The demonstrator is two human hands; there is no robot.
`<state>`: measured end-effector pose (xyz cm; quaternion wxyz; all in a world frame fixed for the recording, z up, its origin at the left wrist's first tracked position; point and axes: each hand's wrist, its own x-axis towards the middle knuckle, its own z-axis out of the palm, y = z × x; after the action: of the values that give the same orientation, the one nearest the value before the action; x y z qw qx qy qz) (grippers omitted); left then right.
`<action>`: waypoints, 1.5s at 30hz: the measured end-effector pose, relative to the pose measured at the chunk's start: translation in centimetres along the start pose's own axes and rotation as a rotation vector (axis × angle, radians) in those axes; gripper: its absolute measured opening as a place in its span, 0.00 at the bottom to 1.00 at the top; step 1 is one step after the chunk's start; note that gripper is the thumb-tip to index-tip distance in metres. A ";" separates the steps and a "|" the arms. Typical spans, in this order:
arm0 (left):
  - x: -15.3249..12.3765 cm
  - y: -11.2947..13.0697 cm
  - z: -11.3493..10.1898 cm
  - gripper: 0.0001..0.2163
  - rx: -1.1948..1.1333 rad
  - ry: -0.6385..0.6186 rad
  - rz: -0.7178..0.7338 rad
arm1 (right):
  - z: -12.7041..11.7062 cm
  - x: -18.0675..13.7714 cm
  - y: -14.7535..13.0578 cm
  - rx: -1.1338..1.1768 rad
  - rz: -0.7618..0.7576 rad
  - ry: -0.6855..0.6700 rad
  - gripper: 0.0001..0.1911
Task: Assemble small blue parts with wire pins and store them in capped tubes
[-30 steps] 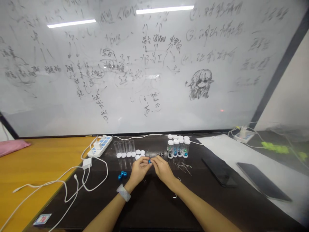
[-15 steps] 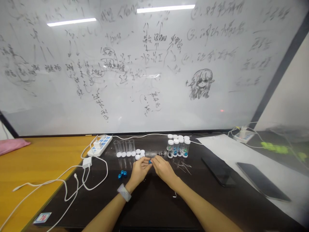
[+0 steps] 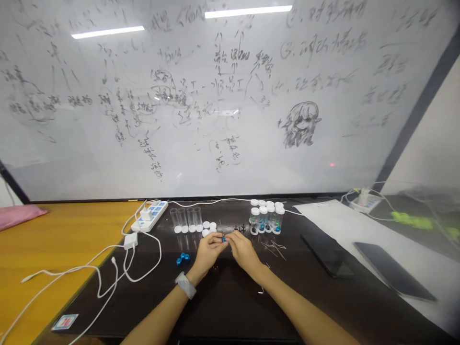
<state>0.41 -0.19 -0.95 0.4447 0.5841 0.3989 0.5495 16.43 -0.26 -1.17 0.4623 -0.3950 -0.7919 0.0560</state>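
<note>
My left hand [image 3: 209, 250] and my right hand [image 3: 242, 247] meet over the dark table, fingertips pinched together around a small shiny blue ball [image 3: 223, 238]. Fingers cover most of it, so its details are hidden. To the left lie several loose blue balls [image 3: 183, 258] in a cluster. Just beyond my left hand are white caps [image 3: 206, 225], partly hidden by the fingers. Small black pieces [image 3: 239, 228] stand behind my right hand. Thin metal wires or pins [image 3: 273, 249] rest to its right.
Clear open tubes [image 3: 186, 220] stand at the back left; white-capped tubes [image 3: 266, 220] with coloured pieces inside are at the back right. Two dark phones [image 3: 327, 256] lie on the right. A power strip [image 3: 151, 216] and white cables [image 3: 97, 270] occupy the left side. A whiteboard [image 3: 215, 158] rises behind.
Both hands stay in almost the same place, with the fingertips shifting slightly around the blue ball. The whole view has moved a little.
</note>
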 end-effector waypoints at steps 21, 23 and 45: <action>0.2 0.0 0.0 0.14 0.068 -0.031 0.025 | -1.2 0.3 0.6 -0.181 -0.151 -0.094 0.10; 0.1 -0.1 0.0 0.14 0.086 -0.027 0.036 | -1.2 0.3 0.6 -0.261 -0.176 -0.113 0.12; -0.2 0.2 0.2 0.13 0.113 0.007 0.076 | -0.7 0.1 -0.3 -0.222 -0.048 -0.038 0.14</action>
<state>0.62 -0.43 -0.83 0.3883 0.6213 0.4083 0.5446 16.81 -0.62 -0.56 0.4020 -0.4235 -0.8110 -0.0356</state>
